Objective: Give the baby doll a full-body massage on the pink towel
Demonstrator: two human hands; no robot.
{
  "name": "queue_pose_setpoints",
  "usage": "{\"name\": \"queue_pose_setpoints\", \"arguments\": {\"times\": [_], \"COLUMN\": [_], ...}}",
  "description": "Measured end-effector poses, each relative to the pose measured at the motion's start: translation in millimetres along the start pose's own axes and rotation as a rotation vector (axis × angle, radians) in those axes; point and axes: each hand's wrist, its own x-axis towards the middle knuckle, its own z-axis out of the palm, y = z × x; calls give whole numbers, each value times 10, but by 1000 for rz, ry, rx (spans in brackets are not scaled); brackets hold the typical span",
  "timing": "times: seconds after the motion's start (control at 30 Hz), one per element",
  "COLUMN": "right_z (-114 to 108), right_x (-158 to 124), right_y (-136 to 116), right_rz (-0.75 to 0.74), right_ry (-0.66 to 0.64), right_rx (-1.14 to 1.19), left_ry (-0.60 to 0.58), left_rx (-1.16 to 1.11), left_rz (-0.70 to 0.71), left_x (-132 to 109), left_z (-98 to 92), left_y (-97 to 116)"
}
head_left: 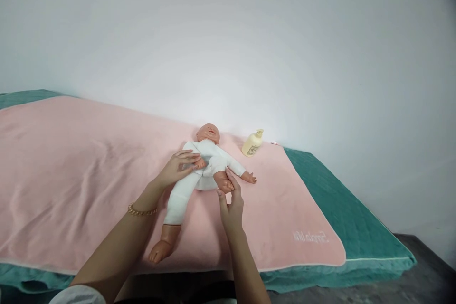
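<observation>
A baby doll (208,152) in a white outfit lies on its back on a pink blanket (117,152), head toward the wall. My left hand (178,167) is at the doll's small hand and wrist on its belly, fingers over it and thumb below, lightly closed around it. With my right hand (231,202) I grip the doll's raised foot (224,183), fingers and thumb on either side of it, and that leg is bent up toward the body. Its other leg (178,204) stretches down toward me, with the bare foot near the blanket's front edge.
A pale yellow pump bottle (252,144) stands on the blanket right of the doll's head, close to the white wall (228,42). Under the blanket is a green padded bed surface (320,194), its edge falling off at the front and right. Dark floor (423,270) shows at lower right.
</observation>
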Motion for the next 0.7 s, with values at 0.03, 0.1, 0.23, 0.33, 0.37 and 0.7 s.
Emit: {"name": "queue_pose_setpoints", "arguments": {"times": [0.03, 0.1, 0.23, 0.33, 0.37, 0.7], "right_z": [1, -1, -29, -82, -106, -374], "right_x": [-5, -22, -66, -114, -138, -624], "right_y": [1, 2, -7, -44, -63, -193], "right_rz": [4, 19, 67, 75, 68, 117], "right_ry": [0, 2, 16, 39, 51, 120], "right_rx": [-2, -10, -27, -39, -44, -87], "left_ry": [1, 14, 79, 122, 143, 526], "left_rx": [-22, -71, -165, -242, -276, -585], "left_rz": [-8, -26, -106, -166, -186, -365], "left_x": [3, 6, 3, -5, -9, -39], "left_z": [4, 7, -19, -56, -67, -143], "left_y": [-17, -41, -25, 26, 46, 49]}}
